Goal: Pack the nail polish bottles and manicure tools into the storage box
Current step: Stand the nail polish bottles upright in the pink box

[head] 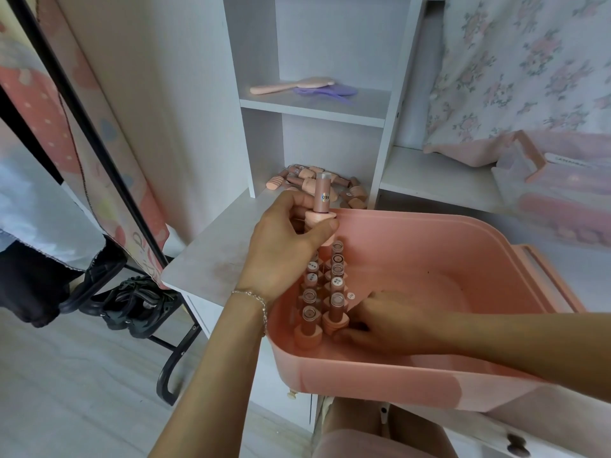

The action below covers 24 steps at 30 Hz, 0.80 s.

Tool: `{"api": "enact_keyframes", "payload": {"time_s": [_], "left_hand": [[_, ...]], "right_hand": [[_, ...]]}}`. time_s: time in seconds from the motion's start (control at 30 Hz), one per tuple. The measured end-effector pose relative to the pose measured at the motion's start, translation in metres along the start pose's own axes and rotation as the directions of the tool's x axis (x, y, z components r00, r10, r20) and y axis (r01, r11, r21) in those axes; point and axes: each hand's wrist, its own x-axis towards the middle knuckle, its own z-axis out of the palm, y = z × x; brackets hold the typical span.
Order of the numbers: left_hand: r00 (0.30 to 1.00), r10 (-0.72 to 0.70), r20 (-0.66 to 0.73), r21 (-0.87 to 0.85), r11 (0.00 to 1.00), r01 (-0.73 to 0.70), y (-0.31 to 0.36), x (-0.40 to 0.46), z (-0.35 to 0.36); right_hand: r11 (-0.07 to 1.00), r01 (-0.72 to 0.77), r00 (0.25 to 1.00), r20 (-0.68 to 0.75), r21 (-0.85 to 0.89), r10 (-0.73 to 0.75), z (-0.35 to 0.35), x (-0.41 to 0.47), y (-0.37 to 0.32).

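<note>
**Pink bottle held upright above the rows in the storage box**

The left hand [284,249] grips a nail polish bottle [321,206] by its broad, rounded pink base, fingers and thumb curled round it. The bottle stands upright in the grasp: a slim, dusty-pink cylindrical cap with a pale grey top rises above the fingers, and a small round sticker with printed digits sits on its side. It hangs at the far left rim of the storage box [429,233], a deep, smooth, salmon-pink tub with rounded corners.

Just below that hand, inside the box along its left wall, the packed bottles [325,292] stand upright in two close rows, the same pink bases touching, their caps showing clear round tops with rings.

The right hand [373,320] reaches into the box beside the nearest of those bottles, fingers curled low against the bases; whether it pinches one I cannot tell, as the fingertips are hidden.

Beyond the left hand, on the white surface [211,256] in the lowest shelf bay, a heap of loose bottles [317,183] lies on its side. On the shelf above rest a pink hairbrush [291,85] and a purple comb [325,92], touching each other.
</note>
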Motion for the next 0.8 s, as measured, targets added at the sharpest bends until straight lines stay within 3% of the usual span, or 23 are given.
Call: {"api": "enact_keyframes", "payload": {"time_s": [0.4,0.57,0.7,0.8], "left_hand": [[1.0,-0.01,0.009,-0.006,1.0,0.01,0.001,-0.001,0.0],[1.0,-0.024,0.018,0.007,1.0,0.024,0.001,-0.002,-0.001],[0.999,-0.025,0.024,0.009,1.0,0.025,0.002,-0.004,-0.002],[0.999,-0.018,0.045,0.004,1.0,0.018,0.003,-0.008,-0.004]], "right_hand": [[0.996,-0.089,0.995,0.038,0.0,0.089,0.001,0.001,-0.003],[0.983,-0.179,0.951,0.267,0.052,0.159,-0.014,0.005,-0.001],[0.955,-0.222,0.869,0.484,0.196,0.103,-0.047,0.003,0.008],[0.906,-0.183,0.947,0.316,0.381,0.058,-0.07,-0.008,0.011]]}}
